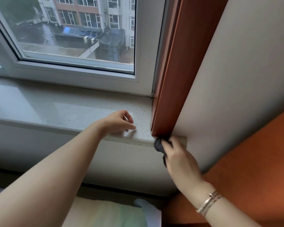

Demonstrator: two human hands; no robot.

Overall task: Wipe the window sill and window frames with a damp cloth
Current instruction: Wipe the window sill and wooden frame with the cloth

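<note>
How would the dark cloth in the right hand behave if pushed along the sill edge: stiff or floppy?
Probably floppy: the cloth bunches under the right hand and a fold hangs below. It likely moulds round the sill edge, and looks light, since fingers alone hold it.

Through the glass, a multi-storey building (88, 12) with brick-red and pale walls stands beyond a wet, dark flat roof (59, 36) that carries two air-conditioner units (89, 40). A reddish-brown wooden trim (184, 63) runs up the right side of the opening, with a plain pale wall (246, 66) beside it and an orange-brown panel (261, 174) at the lower right. At the bottom edge lies pale green and white bedding (115, 215), and two thin metal bracelets (209, 202) circle a wrist.
</note>
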